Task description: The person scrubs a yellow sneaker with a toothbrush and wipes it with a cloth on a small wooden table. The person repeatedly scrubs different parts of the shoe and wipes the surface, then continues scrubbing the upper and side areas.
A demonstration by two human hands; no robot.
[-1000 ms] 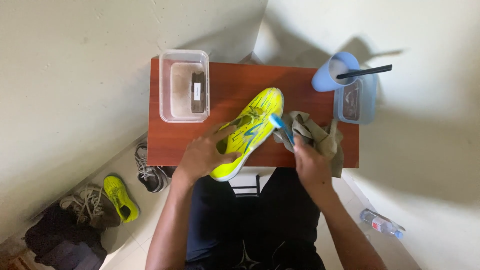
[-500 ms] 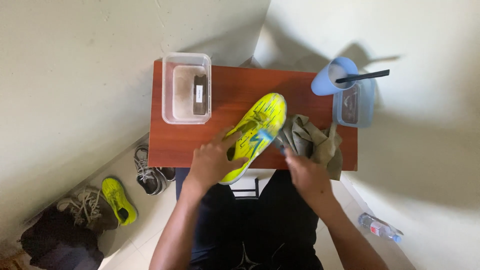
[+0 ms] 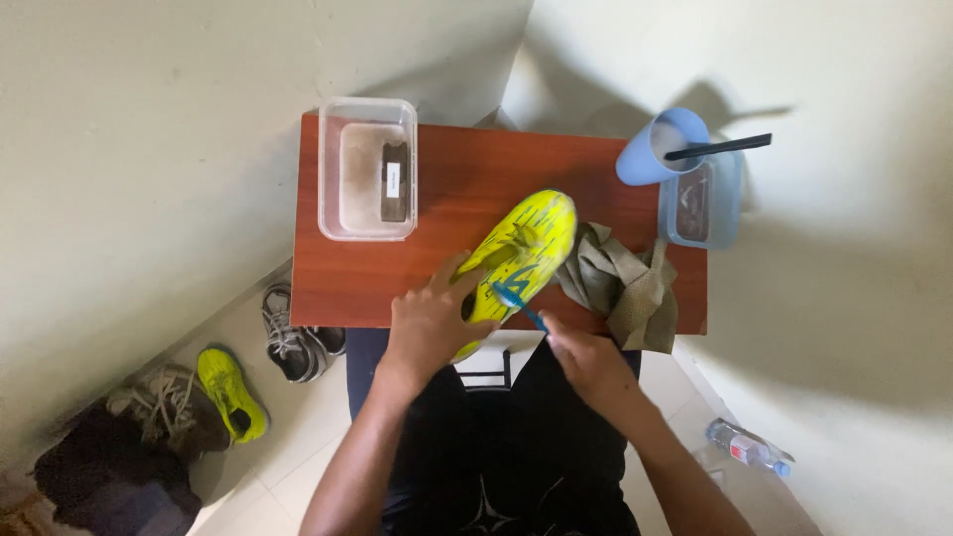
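My left hand [image 3: 429, 323] is clamped over the heel end of the yellow-green shoe [image 3: 519, 255], fingers spread across its side to pin it on the near edge of the red-brown table [image 3: 357, 278]; my right hand [image 3: 586, 359] is closed narrowly round the handle of a blue toothbrush [image 3: 516, 301], whose head touches the shoe's side near the middle; a second ago the brush was higher up and further right, by the shoe's far half next to the rag, so it has come down toward me along the upper, and the shoe itself has barely shifted; I judge the scrubbing is moving on to the near part of the shoe; the crumpled grey-green rag [image 3: 620, 283] lies just right of the shoe, touching it; a clear tub [image 3: 367, 169] with a dark bar in it sits at the far left corner; a blue cup [image 3: 660, 147] with a dark stick across it and a small blue tub [image 3: 703, 203] stand at the far right; other shoes [image 3: 230, 389] lie on the floor to the left.
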